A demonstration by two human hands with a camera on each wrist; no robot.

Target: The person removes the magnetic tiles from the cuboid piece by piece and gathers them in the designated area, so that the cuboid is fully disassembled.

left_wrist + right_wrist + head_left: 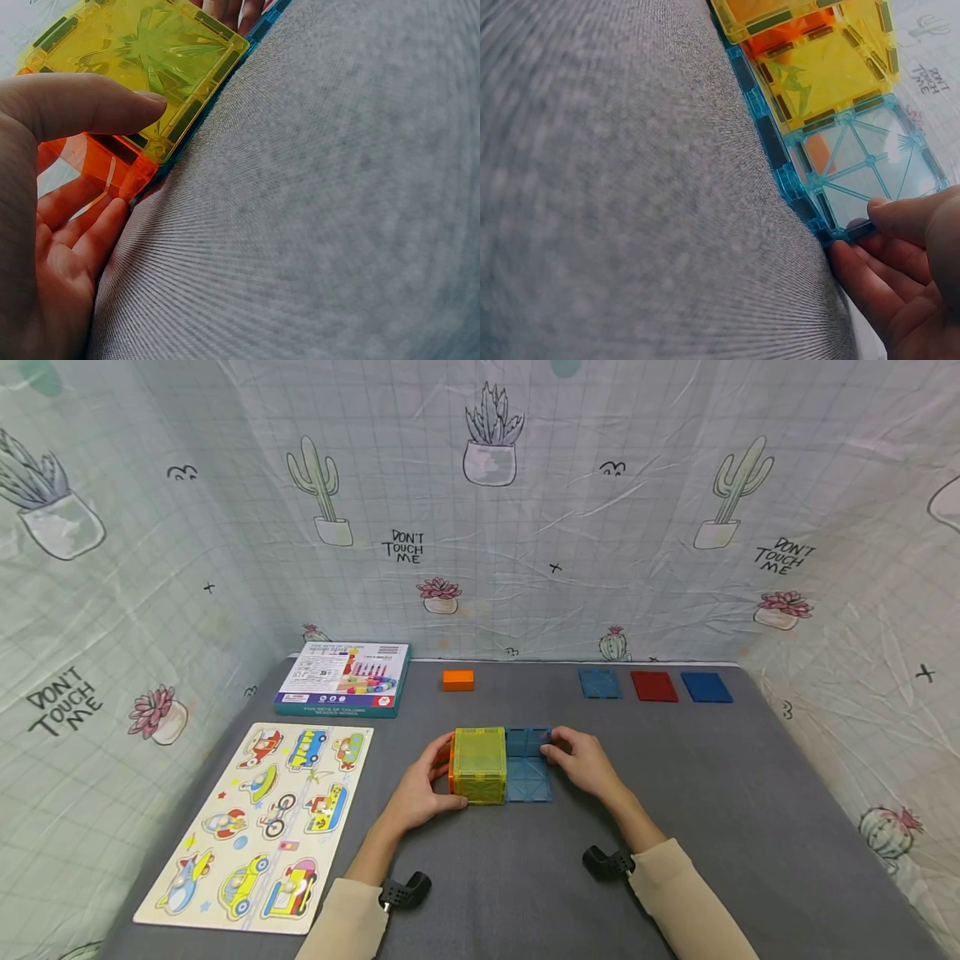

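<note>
The left hand point(422, 789) gripped the yellow-and-orange tile box point(480, 766) from nine o'clock, thumb and fingers half-spread around it, on the desk point(510, 885). At the box's three o'clock, the right hand point(585, 763), nearly closed, pinched an upright blue tile point(525, 742); a flat blue tile point(529, 781) lay at its six.

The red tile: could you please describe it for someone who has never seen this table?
On the grey table, near the far edge, three tiles lie in a row right of the orange block. The red tile is the middle one, its colour setting it apart from the pale blue tile and dark blue tile beside it.
</note>
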